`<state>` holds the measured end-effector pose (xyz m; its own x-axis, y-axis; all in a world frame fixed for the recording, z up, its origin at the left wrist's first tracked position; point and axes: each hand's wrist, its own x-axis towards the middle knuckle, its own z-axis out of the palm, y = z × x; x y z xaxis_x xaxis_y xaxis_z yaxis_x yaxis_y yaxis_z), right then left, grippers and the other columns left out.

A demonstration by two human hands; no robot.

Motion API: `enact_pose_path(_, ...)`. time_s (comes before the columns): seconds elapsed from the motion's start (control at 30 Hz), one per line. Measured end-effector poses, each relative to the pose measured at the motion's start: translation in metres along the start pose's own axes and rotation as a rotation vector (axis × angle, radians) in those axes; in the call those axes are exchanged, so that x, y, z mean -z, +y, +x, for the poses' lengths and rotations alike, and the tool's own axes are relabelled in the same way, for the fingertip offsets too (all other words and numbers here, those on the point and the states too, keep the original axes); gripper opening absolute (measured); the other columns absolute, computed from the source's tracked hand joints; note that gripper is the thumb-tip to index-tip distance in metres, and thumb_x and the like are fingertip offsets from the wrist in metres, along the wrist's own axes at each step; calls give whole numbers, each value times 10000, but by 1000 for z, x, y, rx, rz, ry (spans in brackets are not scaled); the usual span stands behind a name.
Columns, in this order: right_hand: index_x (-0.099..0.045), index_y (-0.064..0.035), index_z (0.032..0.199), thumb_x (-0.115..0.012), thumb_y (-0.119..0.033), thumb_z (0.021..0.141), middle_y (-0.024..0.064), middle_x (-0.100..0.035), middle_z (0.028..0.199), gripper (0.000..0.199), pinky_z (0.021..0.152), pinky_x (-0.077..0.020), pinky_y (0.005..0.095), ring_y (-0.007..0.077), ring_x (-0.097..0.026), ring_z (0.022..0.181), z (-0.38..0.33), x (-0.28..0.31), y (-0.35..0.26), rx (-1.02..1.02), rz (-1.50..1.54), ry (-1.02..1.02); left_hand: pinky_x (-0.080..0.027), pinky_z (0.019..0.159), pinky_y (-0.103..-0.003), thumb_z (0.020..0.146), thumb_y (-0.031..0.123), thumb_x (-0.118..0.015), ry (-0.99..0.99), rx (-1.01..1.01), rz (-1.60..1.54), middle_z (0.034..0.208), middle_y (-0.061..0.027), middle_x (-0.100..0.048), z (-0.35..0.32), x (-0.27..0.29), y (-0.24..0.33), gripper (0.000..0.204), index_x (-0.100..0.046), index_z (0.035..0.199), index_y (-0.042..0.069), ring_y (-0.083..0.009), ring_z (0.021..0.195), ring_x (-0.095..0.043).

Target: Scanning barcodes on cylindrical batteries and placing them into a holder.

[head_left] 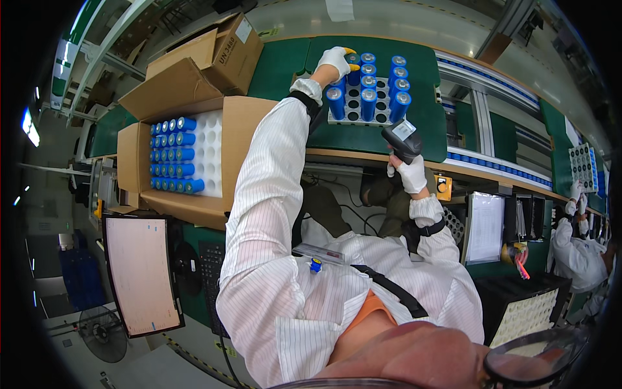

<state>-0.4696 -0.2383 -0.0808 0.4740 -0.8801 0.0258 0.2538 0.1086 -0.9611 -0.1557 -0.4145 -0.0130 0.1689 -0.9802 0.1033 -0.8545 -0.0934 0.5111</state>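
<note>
My left hand (335, 61), in a white glove with yellow fingertips, reaches to the far left part of a white tray with round holes (352, 116). Its thumb and fingers close round the top of a blue cylindrical battery cell (354, 76). Several more blue cells stand upright in the tray in rows, among them a cell (368, 104) at the near middle and another (400, 107) at the near right. My gloved right hand (412, 175) grips a black handheld barcode scanner (406, 144) just in front of the tray, its head toward the cells.
An open cardboard box (249, 139) on the left holds blue cells in white foam. Behind it stands another carton (234, 55). A monitor (144, 275) and keyboard (212, 272) are at lower left. Conveyor rails (486, 123) run right, where another person (576, 249) works.
</note>
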Motion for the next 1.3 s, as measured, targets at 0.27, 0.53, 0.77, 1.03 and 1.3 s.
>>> enact_pose_path(0.27,-597,53,1165,-647,-46,905,65,-618,726,283,525,-477,272,147,-583,564,0,0,2,5,-28,15,-503,974,-394,727,413,-839,-56,54,167,1227,-177,-655,10,2,6,614,-671,1238,117,-359,1128,-622)
enact_pose_path(0.53,-621,38,1124,-659,-34,885,57,-621,733,252,516,-459,269,137,-585,556,2,2,4,6,14,7,-499,987,-400,749,423,-813,-48,66,195,1237,-178,-653,7,1,9,588,-676,1220,99,-351,1141,-624)
enact_pose_path(0.77,-625,29,1116,-682,-85,878,42,-605,721,270,514,-469,274,140,-573,547,2,4,10,-7,-6,51,-514,957,-424,854,377,-648,137,174,64,1205,-214,-657,-53,103,124,495,-646,1232,57,-372,1111,-638)
enact_pose_path(1.03,-578,56,1176,-623,-43,912,78,-601,705,286,526,-467,284,154,-563,549,-3,-4,-1,41,4,22,-544,831,-341,800,229,-782,866,-342,3,985,-132,-698,-324,229,114,312,-708,1071,95,-292,899,-687)
enact_pose_path(1.3,-580,56,1173,-624,-44,926,77,-593,703,269,528,-457,275,147,-550,547,-5,-4,-1,54,7,-2,-488,951,-342,818,343,-786,360,781,224,1152,-171,-690,-418,265,-128,449,-694,1186,103,-285,1081,-648)
